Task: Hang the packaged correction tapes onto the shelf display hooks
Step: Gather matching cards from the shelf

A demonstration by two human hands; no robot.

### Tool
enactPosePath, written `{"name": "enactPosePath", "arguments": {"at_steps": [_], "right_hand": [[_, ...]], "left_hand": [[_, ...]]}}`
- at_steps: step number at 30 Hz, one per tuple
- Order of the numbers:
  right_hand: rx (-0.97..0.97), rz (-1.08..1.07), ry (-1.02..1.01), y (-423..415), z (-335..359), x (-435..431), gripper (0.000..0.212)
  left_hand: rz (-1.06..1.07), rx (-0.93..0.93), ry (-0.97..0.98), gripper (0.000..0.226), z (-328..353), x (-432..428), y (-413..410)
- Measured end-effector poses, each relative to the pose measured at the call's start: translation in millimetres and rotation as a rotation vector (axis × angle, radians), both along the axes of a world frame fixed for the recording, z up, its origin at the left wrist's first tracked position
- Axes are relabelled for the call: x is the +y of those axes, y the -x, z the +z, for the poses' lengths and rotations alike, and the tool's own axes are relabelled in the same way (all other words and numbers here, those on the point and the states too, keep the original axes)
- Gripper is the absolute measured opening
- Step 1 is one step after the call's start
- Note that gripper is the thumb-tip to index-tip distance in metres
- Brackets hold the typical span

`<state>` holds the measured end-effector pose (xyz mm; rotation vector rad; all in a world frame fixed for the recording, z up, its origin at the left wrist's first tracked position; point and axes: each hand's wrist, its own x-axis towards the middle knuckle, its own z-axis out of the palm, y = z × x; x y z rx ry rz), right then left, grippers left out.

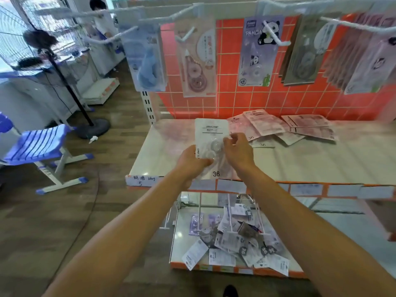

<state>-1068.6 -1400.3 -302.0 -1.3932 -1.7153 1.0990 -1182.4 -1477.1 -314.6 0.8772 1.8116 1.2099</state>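
Pack in hand: a white-card correction tape pack with a clear blister (211, 133) is held upright just above the near left part of the pale shelf board (300, 159).
Left hand: the left hand (192, 160) grips the pack's lower left corner with curled fingers.
Right hand: the right hand (236, 147) pinches the pack's right edge beside the blister.
Step, done well: probably orienting the pack before lifting it. It should be turned face-out and kept level. The top hole then goes to a hook tip and slides back without bending the card.
Hooks: the white wire display hooks (276, 37) jut from the orange tiled back panel (231, 93), far and above.
Hung stock: a blue pack (147, 58), a cream pack (199, 61) and a lilac panda pack (259, 50) hang there already.
Waiting stock: loose pink packs (278, 127) lie at the far right of the board. A jumbled pile (235, 239) fills the lower tray.
Hard to make out: the held pack's hang hole and which face it shows. No hook with a matching design can be picked out. The upper hooks are blurred and cut by the top edge.
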Motion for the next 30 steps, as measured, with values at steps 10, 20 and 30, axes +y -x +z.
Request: {"name": "enactPosePath", "arguments": {"at_steps": [10, 20, 30], "right_hand": [[0.284, -0.073, 0.021, -27.0, -15.0, -75.7, 0.022], [0.336, -0.066, 0.222, -64.8, -74.8, -108.3, 0.024], [0.281, -0.023, 0.391, -92.2, -185.2, -93.7, 0.011]], "left_hand": [[-0.185, 0.058, 0.062, 0.037, -19.1, -85.7, -19.8], [-0.267, 0.027, 0.189, 0.029, -89.1, -112.7, -45.6], [-0.311, 0.048, 0.305, 0.021, -195.6, -98.2, -63.5]]}}
